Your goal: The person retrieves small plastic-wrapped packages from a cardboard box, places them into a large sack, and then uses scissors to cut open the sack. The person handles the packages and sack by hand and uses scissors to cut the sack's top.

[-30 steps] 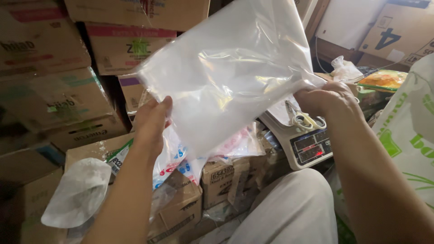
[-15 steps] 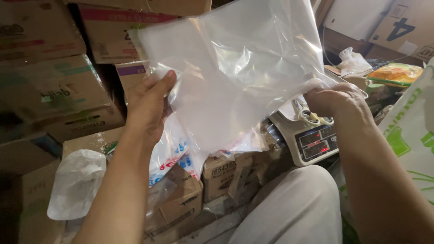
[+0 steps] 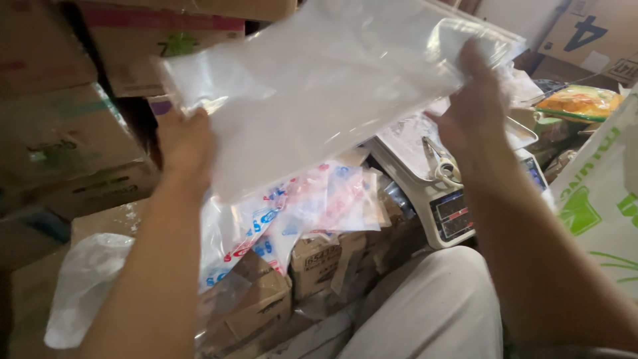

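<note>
Clear plastic bag stretched across upper centre of frame, left hand and right hand each in closed grip on its edges, above scale.

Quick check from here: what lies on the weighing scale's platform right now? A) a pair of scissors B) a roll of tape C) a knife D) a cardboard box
A: a pair of scissors with pale handles lies on the scale, below the clear plastic bag held up by the left hand and right hand.
</note>
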